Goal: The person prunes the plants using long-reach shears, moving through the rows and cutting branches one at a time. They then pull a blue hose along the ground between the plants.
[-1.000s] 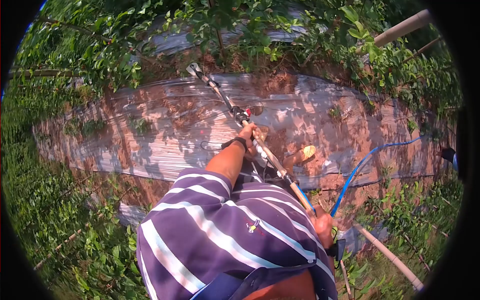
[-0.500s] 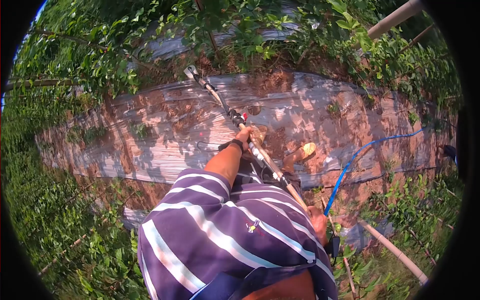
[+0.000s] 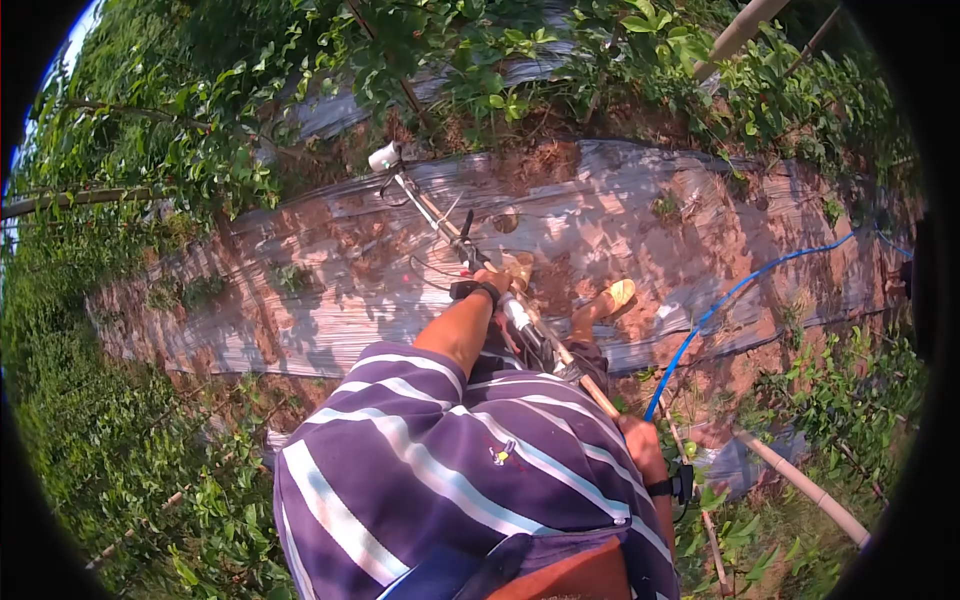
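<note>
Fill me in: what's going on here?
A person in a striped shirt stands on a plastic-covered soil bed between rows of leafy plants, holding a long pole in both hands. The left hand has its grip mid-shaft, arm stretched forward. The right hand holds the rear end near the hip, where a blue hose joins. The pole's whitish tip sits at the bed's far edge, close to the plants.

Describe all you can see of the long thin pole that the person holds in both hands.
The long thin pole slants forward over silver plastic ground sheeting. Its rear looks tan, its front metallic, ending in a pale head. The left hand grips the middle, the right hand the rear end, near a blue hose.
</note>
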The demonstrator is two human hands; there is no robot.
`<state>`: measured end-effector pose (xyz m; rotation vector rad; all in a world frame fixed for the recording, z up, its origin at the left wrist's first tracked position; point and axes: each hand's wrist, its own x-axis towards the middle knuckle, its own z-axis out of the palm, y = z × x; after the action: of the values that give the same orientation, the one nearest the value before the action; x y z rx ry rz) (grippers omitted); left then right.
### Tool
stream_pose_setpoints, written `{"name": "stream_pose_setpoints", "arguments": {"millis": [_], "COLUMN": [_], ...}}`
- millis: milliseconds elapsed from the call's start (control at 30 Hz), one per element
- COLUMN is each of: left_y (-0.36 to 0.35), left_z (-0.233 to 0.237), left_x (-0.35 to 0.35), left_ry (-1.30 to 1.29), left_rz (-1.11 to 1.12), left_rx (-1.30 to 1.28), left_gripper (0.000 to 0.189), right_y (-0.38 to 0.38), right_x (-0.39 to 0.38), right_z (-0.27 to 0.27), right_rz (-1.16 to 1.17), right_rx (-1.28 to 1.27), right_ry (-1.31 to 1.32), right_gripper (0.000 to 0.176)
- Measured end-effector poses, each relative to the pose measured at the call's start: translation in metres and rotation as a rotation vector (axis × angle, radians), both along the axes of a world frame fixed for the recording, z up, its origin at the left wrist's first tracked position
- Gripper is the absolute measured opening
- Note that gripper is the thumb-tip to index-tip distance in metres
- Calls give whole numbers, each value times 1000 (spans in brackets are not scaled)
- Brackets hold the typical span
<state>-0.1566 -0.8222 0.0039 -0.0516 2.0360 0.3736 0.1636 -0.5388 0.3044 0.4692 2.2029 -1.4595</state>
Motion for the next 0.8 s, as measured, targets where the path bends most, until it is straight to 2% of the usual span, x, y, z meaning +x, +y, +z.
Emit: {"name": "stream_pose_setpoints", "arguments": {"millis": [33,100,133,200,233,300,333,400,433,500,533,567,600,633,667,700,767,800], "left_y": [-1,-4,-4,-1,-1,1,-2,-9,-12,-19,-7,0,5,8,7,5,-4,-9], "left_z": [-3,1,5,12,12,12,12,5,-2,-39,12,40,58,64,58,50,31,21], "left_x": [1,1,0,-3,-2,-2,0,13,16,25,16,12,8,5,1,-2,-4,-5], "left_ry": [1,-93,-93,-93,-92,-94,-90,-95,-92,-79,-142,-148,-157,-165,-256,-264,-417,-499], "left_rz": [-5,-186,-189,-496,-497,-428,-427,532,534,1147,1288,1292,1408,1526,1612,1623,1754,1777], "left_rx": [-7,-21,-29,-72,-77,-155,-157,-34,-32,153,269,273,328,384,359,365,558,633], "left_gripper": [44,44,44,44,44,44,44,49,49,37,39,39,39,39,46,46,43,39], "right_y": [0,0,2,8,14,18,17,22,24,20,17,13,10,6,3,1,-5,-6], "right_x": [-2,-4,2,16,20,4,-10,-7,-7,-22,-31,-35,-39,-48,-58,-51,-31,-41], "right_z": [4,11,3,-17,-23,-17,2,-5,-8,12,22,28,33,41,53,45,20,30], "right_rz": [-5,-158,-160,-275,-276,-44,-313,-305,-298,-246,-196,-194,-68,61,104,115,-161,-129], "right_rx": [-7,-165,-174,-206,-212,38,-134,-129,-121,-35,49,57,165,271,282,291,120,112], "right_ry": [1,-166,-166,-339,-337,-172,-477,-494,-516,-462,-415,-416,-259,-98,-109,-110,-69,-196], "right_gripper": [27,31,31,34,34,36,37,37,38,36,34,34,33,31,29,29,29,30]}}
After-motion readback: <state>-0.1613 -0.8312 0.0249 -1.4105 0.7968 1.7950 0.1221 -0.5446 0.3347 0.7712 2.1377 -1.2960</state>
